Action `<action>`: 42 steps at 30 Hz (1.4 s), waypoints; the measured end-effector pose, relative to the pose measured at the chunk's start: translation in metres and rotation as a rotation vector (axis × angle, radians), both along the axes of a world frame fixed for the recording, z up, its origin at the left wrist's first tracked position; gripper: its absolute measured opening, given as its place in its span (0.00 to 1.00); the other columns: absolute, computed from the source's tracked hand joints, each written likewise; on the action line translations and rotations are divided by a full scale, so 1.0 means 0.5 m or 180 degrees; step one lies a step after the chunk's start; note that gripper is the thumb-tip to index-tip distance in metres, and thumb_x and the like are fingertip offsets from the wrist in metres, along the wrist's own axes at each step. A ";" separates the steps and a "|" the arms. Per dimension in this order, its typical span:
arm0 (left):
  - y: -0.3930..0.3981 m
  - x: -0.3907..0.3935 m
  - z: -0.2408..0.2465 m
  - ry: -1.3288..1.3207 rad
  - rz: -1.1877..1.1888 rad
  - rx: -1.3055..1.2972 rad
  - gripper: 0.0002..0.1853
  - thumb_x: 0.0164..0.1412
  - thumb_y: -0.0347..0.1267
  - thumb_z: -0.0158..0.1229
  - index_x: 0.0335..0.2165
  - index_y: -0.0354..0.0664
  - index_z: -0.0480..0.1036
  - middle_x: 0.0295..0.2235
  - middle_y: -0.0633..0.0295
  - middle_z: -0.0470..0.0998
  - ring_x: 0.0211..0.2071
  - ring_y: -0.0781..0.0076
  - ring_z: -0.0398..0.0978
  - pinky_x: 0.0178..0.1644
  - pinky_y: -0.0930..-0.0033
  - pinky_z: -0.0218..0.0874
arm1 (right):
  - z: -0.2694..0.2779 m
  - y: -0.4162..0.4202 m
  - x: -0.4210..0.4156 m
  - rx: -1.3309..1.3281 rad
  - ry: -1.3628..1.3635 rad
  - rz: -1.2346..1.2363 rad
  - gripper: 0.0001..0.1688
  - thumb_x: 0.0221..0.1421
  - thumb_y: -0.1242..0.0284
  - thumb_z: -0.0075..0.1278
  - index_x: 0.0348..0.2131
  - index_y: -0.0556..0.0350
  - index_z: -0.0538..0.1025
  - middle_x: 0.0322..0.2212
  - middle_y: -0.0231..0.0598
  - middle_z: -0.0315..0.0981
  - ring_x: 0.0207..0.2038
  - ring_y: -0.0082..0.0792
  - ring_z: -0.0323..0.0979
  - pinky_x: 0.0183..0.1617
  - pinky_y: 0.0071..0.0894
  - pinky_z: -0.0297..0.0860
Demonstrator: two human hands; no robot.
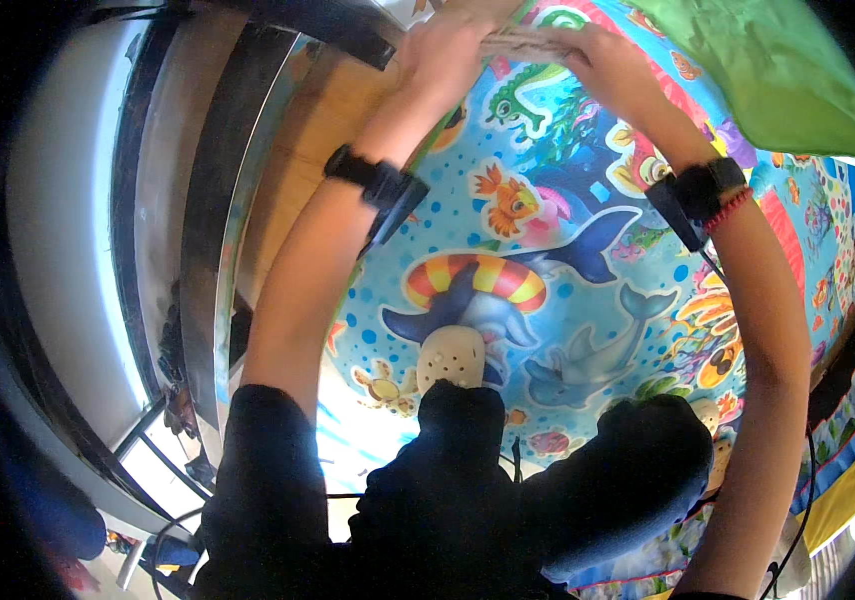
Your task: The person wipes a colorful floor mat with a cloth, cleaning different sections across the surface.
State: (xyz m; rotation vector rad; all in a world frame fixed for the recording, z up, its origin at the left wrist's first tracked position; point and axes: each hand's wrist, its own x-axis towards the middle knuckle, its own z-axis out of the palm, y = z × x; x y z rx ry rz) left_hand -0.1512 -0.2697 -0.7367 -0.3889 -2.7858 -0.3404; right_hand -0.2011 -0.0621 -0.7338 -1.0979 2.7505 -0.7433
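Note:
Both arms reach forward to the top of the view. A strip of greyish-beige cloth [525, 45] is stretched between my hands. My left hand [442, 56], slightly blurred, closes on its left end above the mat's edge. The other end is in the fingers of my right hand [607, 71]. Below them spreads a blue mat [435, 225] printed with dolphins, fish and other sea creatures. A green cloth [795, 82] covers its far right part. What lies under my palms is hidden.
A light clog [450, 356] on my foot stands on the mat, and a second clog [720, 461] shows partly behind my knee. Left of the mat is a brown wooden surface [322, 120] beside dark frame rails [217, 150]. Patterned fabric [847, 420] lies at the right, near a black cable [810, 480].

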 end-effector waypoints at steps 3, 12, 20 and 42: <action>0.031 -0.038 -0.027 -0.0551 0.0157 -0.0316 0.11 0.45 0.29 0.51 0.31 0.45 0.74 0.27 0.53 0.74 0.32 0.53 0.71 0.35 0.56 0.62 | -0.076 -0.004 -0.028 0.0288 -0.0151 -0.0271 0.18 0.49 0.71 0.40 0.41 0.37 0.71 0.27 0.47 0.69 0.33 0.47 0.70 0.35 0.44 0.67; -0.036 0.235 -0.071 -0.1619 -0.0082 -0.0107 0.11 0.40 0.27 0.55 0.30 0.42 0.73 0.23 0.53 0.72 0.30 0.55 0.71 0.33 0.57 0.61 | -0.114 -0.053 0.238 0.0355 -0.0764 0.0411 0.19 0.46 0.75 0.41 0.40 0.42 0.71 0.31 0.47 0.66 0.30 0.48 0.69 0.34 0.43 0.67; 0.002 0.428 -0.018 -0.2226 -0.0302 0.0041 0.13 0.40 0.29 0.57 0.30 0.41 0.70 0.25 0.54 0.72 0.32 0.56 0.70 0.34 0.58 0.61 | -0.070 -0.002 0.391 0.0599 -0.1091 0.1297 0.19 0.44 0.75 0.46 0.40 0.45 0.71 0.28 0.43 0.63 0.30 0.45 0.68 0.32 0.40 0.66; 0.319 0.466 -0.055 -0.2982 -0.2242 0.0436 0.11 0.32 0.28 0.54 0.22 0.38 0.72 0.18 0.52 0.72 0.22 0.55 0.72 0.24 0.56 0.60 | -0.040 0.330 0.527 0.0741 -0.2152 0.0019 0.15 0.44 0.68 0.47 0.37 0.43 0.72 0.28 0.39 0.66 0.34 0.42 0.68 0.35 0.38 0.67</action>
